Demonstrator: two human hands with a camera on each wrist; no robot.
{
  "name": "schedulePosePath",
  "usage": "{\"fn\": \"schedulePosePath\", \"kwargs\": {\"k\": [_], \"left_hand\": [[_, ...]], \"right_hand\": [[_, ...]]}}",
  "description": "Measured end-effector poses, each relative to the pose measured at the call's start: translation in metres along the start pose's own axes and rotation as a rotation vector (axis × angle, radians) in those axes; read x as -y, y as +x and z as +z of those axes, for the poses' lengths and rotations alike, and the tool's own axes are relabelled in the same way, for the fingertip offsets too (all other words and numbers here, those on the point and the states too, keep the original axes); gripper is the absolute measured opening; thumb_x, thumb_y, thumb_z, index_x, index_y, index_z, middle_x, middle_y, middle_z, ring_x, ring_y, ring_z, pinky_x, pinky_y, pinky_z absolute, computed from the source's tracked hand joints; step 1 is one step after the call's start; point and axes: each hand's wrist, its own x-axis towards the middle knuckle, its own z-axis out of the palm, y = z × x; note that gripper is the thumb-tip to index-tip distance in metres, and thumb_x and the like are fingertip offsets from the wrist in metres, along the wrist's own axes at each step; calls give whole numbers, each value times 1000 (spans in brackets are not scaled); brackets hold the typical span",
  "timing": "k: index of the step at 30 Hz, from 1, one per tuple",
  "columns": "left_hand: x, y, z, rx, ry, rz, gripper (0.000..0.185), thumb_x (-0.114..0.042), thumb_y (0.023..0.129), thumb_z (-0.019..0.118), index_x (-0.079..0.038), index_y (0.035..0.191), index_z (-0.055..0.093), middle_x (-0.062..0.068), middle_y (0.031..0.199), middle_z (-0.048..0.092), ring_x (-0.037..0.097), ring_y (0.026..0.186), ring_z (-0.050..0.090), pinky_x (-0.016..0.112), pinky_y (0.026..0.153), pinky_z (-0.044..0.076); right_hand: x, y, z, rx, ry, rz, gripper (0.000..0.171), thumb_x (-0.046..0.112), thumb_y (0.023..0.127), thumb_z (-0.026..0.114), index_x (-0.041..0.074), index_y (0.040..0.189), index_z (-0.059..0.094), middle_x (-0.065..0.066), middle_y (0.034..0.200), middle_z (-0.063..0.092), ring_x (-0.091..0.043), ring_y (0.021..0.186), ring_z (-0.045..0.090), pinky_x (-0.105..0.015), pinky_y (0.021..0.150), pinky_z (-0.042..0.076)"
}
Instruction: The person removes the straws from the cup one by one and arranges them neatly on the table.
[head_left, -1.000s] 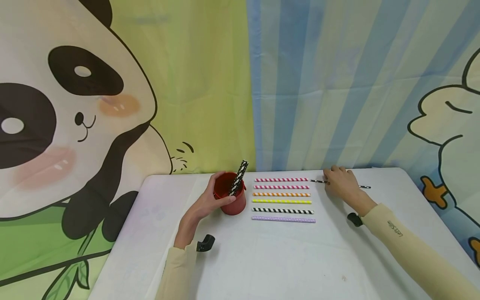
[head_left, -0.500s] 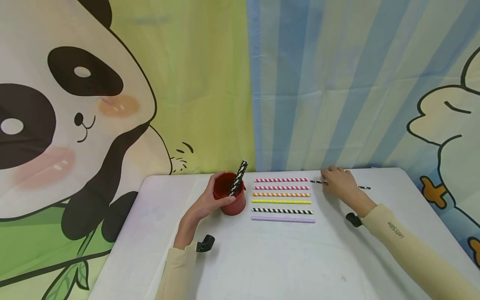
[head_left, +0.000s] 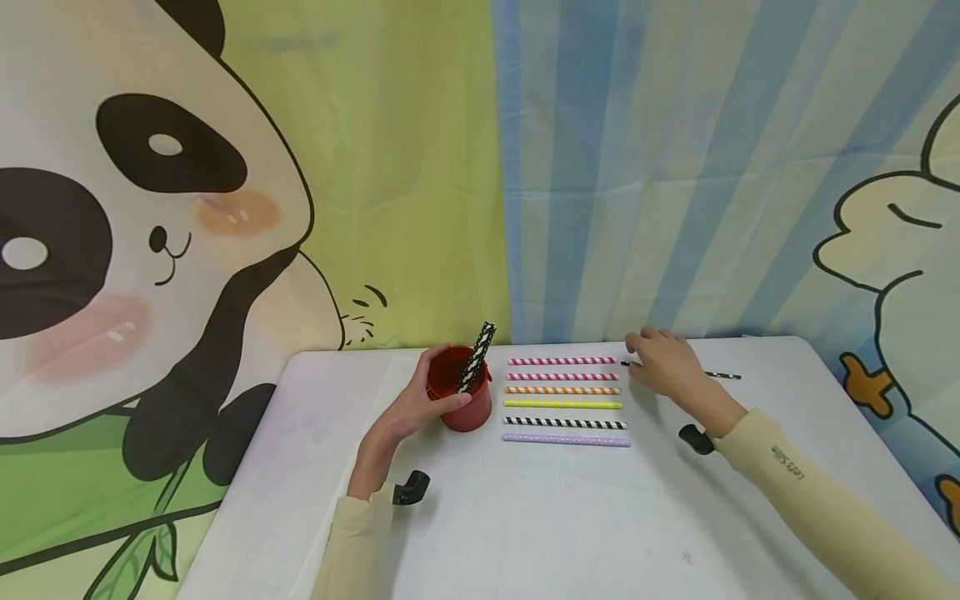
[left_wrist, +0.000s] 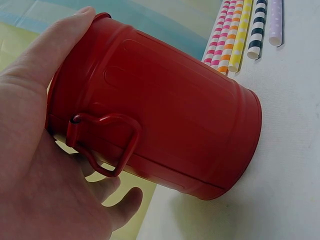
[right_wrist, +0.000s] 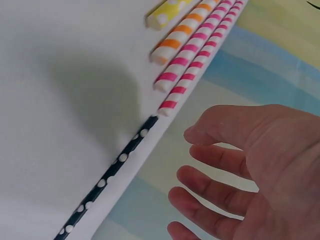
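Note:
My left hand holds a small red metal bucket at its rim, thumb on one side and fingers around the other. In the left wrist view the bucket's wire handle hangs beside the palm. Black-and-white patterned paper straws lean inside the bucket; their count is unclear. My right hand hovers over a black straw with white dots near the table's back edge. In the right wrist view its fingers are loosely bent, apart from that straw, with nothing between them.
Left of the dotted straw lies a stack of parallel straws: two pink-striped, one orange-striped, one yellow, one black-striped and one lilac dotted. The white table ends at a printed curtain.
My right hand has shifted left along the dotted straw, baring more of its right end and covering more of its left. The left hand and the bucket stay put.

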Motion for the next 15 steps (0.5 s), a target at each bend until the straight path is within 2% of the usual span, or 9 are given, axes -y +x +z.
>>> {"fn": "schedulePosePath", "kwargs": {"k": [9,15], "left_hand": [[2,1,0,3,-7,6,89,-33,85,80,-38,152,22,-5,149,40,24,140,38,49,107,47],[2,1,-1,3,-10,6,89,-32,86,80,-37,152,22,-5,149,40,24,139,39,48,108,46]], "right_hand": [[18,-1,-8,-76,67,-80,22,12,86,71,3,105,66,-14,94,63,-30,76,56,-45,65,49],[37,0,-13,-69,221,-69,22,13,87,71,5,107,67,-12,99,64,-27,82,61,-43,69,53]]}}
